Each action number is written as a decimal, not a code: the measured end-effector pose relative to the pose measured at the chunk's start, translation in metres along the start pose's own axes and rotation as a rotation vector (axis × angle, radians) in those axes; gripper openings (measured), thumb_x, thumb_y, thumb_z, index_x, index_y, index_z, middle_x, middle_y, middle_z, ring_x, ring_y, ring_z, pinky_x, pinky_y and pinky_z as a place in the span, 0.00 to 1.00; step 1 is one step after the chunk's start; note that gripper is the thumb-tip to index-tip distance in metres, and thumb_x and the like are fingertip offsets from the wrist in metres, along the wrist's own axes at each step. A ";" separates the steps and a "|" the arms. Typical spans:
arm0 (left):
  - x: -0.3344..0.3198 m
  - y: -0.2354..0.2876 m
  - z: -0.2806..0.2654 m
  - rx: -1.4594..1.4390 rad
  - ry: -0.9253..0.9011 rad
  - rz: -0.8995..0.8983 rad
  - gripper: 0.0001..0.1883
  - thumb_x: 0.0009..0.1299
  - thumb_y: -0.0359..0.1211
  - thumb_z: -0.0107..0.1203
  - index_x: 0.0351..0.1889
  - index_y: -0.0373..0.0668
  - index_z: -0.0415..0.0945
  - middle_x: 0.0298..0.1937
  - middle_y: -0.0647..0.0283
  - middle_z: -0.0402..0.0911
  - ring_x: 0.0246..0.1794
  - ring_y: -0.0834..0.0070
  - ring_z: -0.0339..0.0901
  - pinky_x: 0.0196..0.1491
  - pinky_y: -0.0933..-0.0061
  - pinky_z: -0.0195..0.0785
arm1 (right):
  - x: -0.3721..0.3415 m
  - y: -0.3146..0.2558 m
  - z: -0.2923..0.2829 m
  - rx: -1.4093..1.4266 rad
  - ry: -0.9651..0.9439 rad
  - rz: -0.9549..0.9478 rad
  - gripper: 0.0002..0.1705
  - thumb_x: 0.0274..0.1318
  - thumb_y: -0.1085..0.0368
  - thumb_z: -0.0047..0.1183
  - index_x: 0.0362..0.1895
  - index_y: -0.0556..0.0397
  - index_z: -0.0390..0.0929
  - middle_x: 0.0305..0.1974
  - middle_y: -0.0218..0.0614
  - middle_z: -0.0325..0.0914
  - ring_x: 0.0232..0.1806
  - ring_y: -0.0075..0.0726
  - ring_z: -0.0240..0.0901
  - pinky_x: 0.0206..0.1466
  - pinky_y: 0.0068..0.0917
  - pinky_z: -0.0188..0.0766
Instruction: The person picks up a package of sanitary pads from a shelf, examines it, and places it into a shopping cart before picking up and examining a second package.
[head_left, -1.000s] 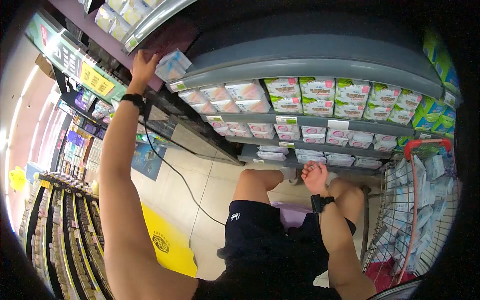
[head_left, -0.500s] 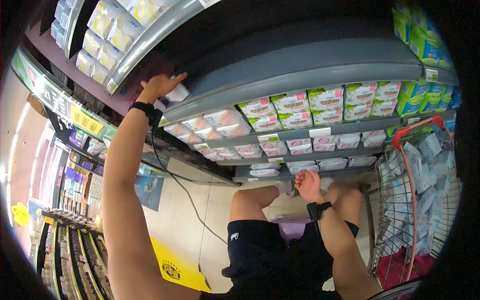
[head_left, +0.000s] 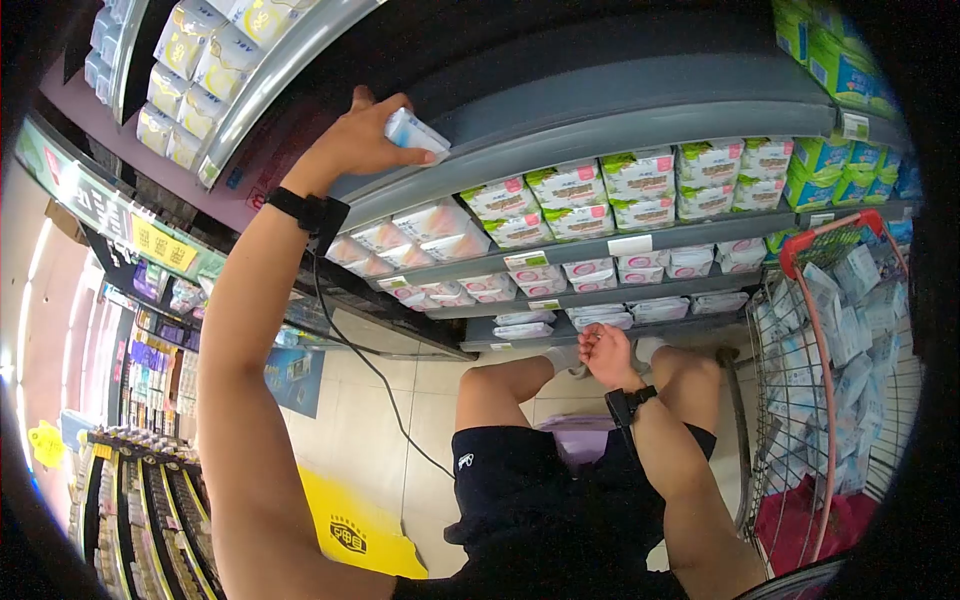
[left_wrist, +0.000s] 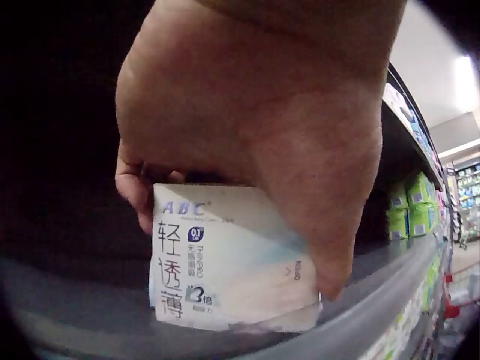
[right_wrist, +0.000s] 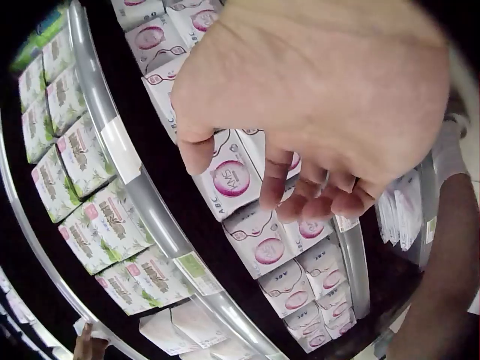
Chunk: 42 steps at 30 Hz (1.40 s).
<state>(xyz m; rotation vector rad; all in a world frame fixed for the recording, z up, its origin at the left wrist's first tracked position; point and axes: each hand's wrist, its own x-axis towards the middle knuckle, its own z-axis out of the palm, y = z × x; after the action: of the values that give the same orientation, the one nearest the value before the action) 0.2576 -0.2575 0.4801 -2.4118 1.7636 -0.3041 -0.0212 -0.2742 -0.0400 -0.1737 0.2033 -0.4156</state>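
My left hand [head_left: 362,140] reaches to the left part of the wide grey shelf [head_left: 620,120]. It grips a small white and pale-blue pack of sanitary pads [head_left: 415,135], thumb on the near side and fingers at the far side. In the left wrist view, the pack [left_wrist: 232,259] has its ABC-lettered face toward the camera and overlaps the shelf's front edge. My right hand [head_left: 610,357] hangs in front of the low shelves, between the knees, its fingers loosely curled around nothing. Behind that hand [right_wrist: 315,112], the right wrist view shows white packs with pink circles [right_wrist: 232,176].
At the right stands a wire shopping cart [head_left: 822,390] with a red handle, holding many pale-blue packs [head_left: 850,335]. Green-and-white packs [head_left: 640,190] line the shelf below. A black cable [head_left: 375,365] hangs from the left wrist. Yellow-printed packs [head_left: 205,60] fill the upper-left shelf.
My left hand came down over the pack at the shelf's left end, took hold of it and moved right with it. The right hand has stayed nearly still; the head view has shifted slightly.
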 end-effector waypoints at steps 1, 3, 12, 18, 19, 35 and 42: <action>0.003 -0.005 0.004 0.030 0.017 -0.044 0.46 0.52 0.64 0.67 0.63 0.47 0.72 0.61 0.33 0.66 0.64 0.40 0.68 0.61 0.52 0.68 | -0.002 -0.002 0.001 -0.011 0.006 -0.022 0.21 0.63 0.47 0.48 0.40 0.53 0.75 0.35 0.37 0.74 0.34 0.34 0.68 0.37 0.31 0.63; 0.004 -0.013 0.014 0.156 0.172 -0.018 0.50 0.46 0.68 0.68 0.62 0.44 0.75 0.62 0.34 0.70 0.60 0.44 0.75 0.58 0.55 0.72 | -0.006 -0.005 0.000 -0.036 0.025 -0.059 0.21 0.63 0.47 0.47 0.40 0.52 0.75 0.35 0.36 0.75 0.34 0.34 0.68 0.37 0.30 0.63; -0.050 0.015 0.002 0.049 0.513 -0.100 0.32 0.49 0.57 0.72 0.39 0.42 0.79 0.36 0.51 0.84 0.38 0.49 0.82 0.38 0.55 0.75 | -0.012 0.001 -0.007 -0.118 0.059 -0.054 0.20 0.62 0.47 0.47 0.39 0.51 0.76 0.35 0.34 0.77 0.34 0.31 0.69 0.37 0.29 0.64; -0.155 0.055 0.058 0.082 0.264 0.479 0.32 0.54 0.56 0.69 0.47 0.42 0.78 0.29 0.56 0.81 0.26 0.59 0.81 0.29 0.61 0.74 | -0.016 0.000 0.001 -0.179 -0.027 -0.033 0.22 0.62 0.44 0.47 0.41 0.51 0.75 0.37 0.33 0.76 0.34 0.30 0.70 0.33 0.27 0.63; -0.171 0.064 0.092 -0.058 0.202 0.628 0.31 0.56 0.58 0.67 0.49 0.45 0.78 0.23 0.58 0.80 0.22 0.60 0.80 0.26 0.59 0.74 | -0.019 -0.004 0.008 -0.200 -0.065 -0.026 0.23 0.62 0.43 0.47 0.42 0.51 0.75 0.37 0.33 0.76 0.34 0.30 0.70 0.33 0.27 0.62; -0.226 0.201 0.411 -1.674 -0.310 0.020 0.39 0.72 0.38 0.61 0.72 0.46 0.46 0.60 0.55 0.64 0.63 0.68 0.62 0.61 0.66 0.62 | -0.087 -0.031 0.097 -1.213 0.185 0.256 0.28 0.66 0.56 0.52 0.67 0.40 0.58 0.37 0.27 0.69 0.24 0.18 0.63 0.23 0.17 0.62; -0.243 0.183 0.447 -1.742 -0.215 0.076 0.52 0.58 0.35 0.73 0.72 0.44 0.43 0.67 0.53 0.57 0.68 0.62 0.58 0.66 0.62 0.59 | -0.072 -0.001 0.082 -1.026 0.332 0.282 0.22 0.66 0.54 0.52 0.58 0.42 0.61 0.34 0.29 0.70 0.23 0.21 0.67 0.20 0.20 0.65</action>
<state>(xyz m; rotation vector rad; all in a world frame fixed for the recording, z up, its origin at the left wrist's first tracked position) 0.1255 -0.0855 -0.0153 -2.7100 2.3044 2.2504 -0.0676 -0.2349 0.0508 -1.0739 0.7524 -0.0203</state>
